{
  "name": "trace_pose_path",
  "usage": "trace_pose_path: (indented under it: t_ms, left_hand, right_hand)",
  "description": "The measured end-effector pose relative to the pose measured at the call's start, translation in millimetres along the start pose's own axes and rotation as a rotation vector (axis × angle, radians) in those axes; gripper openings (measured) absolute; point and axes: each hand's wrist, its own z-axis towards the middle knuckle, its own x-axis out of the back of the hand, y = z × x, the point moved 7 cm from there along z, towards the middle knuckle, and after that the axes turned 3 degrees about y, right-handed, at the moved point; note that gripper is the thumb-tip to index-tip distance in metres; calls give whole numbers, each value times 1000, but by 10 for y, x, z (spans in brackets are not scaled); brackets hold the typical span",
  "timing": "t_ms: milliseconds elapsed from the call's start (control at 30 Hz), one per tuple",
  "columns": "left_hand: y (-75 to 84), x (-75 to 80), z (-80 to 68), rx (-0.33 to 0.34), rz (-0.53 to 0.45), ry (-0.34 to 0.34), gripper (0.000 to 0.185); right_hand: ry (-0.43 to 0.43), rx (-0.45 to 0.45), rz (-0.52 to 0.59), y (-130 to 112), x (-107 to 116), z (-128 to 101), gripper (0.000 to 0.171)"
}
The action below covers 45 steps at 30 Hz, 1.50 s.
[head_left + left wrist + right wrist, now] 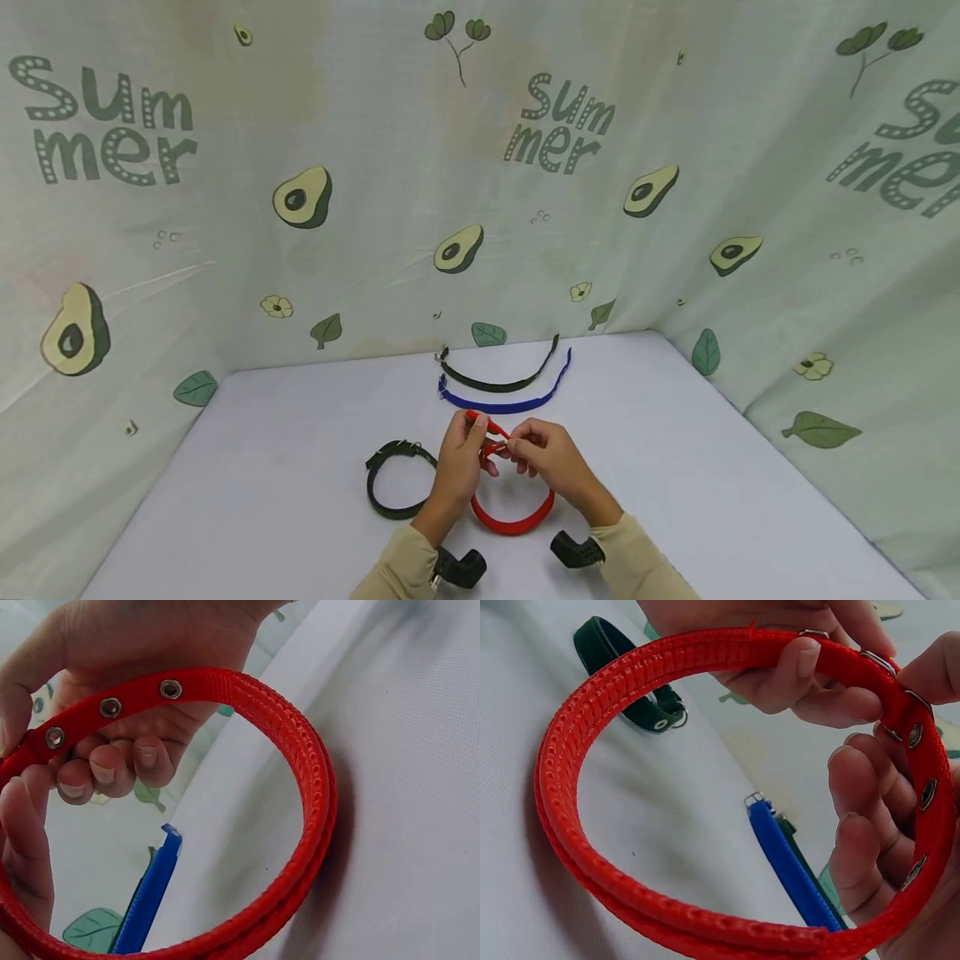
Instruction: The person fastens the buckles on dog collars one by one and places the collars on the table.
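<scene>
A red collar (513, 527) with metal eyelets hangs in a loop between both hands, its lower curve at or just above the table. My left hand (459, 458) grips it by the metal buckle (879, 663); in the left wrist view only that hand's fingers (26, 825) show at the left edge. With thumb and fingers, my right hand (551, 454) pinches the eyelet strap (930, 791) close to the buckle. The strap appears to pass through the buckle, though fingertips partly hide the spot.
Left of the hands lies a dark green collar (375, 492) closed in a loop. Farther back, a blue collar (498, 408) and another dark collar (491, 387) lie unfastened in curves on the white table (285, 467). A printed cloth (375, 167) hangs behind the table.
</scene>
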Motion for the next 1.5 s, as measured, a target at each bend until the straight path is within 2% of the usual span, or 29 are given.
trace_pose_path:
  t_ms: [167, 467, 633, 1100, 1267, 1500]
  left_hand:
    - [-45, 4, 1, 14, -2, -35, 33]
    - [-103, -9, -13, 6, 144, -91, 25]
    - [-131, -36, 13, 6, 151, -102, 25]
    - [-93, -28, 35, -16, 170, -87, 32]
    - [-107, -32, 39, 6, 177, -86, 38]
    - [-55, -50, 29, 10, 203, -66, 36]
  right_hand:
    - [53, 12, 2, 16, 12, 2, 11]
    - [272, 26, 121, 87, 96, -31, 10]
    - [360, 46, 180, 80, 168, -43, 11]
    - [384, 113, 287, 9, 223, -71, 26]
    - [369, 131, 312, -32, 248, -65, 24]
    - [367, 156, 314, -75, 283, -61, 26]
